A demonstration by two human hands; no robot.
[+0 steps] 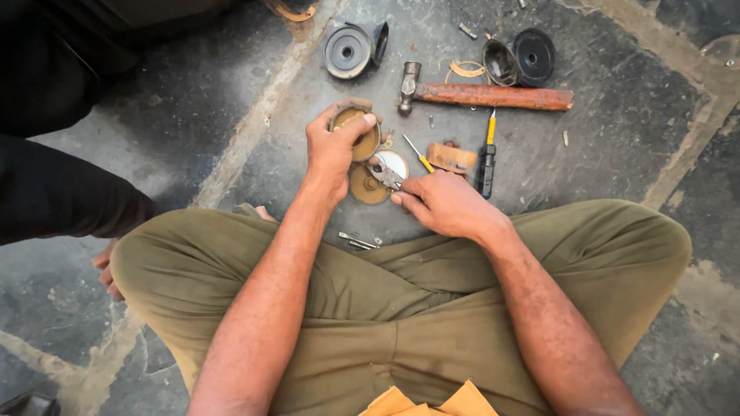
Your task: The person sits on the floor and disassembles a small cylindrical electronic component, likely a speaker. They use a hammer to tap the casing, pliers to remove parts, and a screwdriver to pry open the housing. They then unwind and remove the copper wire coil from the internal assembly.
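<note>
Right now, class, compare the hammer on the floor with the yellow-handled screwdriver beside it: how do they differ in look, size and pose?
The hammer is much the longer and thicker; the yellow-handled screwdriver is short and slim. The hammer has a reddish-brown wooden handle and a dark metal head; the screwdriver has a bright yellow handle and a thin silvery shaft. The hammer lies almost level across the picture; the screwdriver lies slanted. Both lie unheld on the stone floor, beyond the hands.

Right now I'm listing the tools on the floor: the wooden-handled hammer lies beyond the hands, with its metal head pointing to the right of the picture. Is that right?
Not quite. In the head view the hammer does lie on the floor beyond the hands, but its metal head points to the left of the picture; the wooden handle runs off to the right.
</note>
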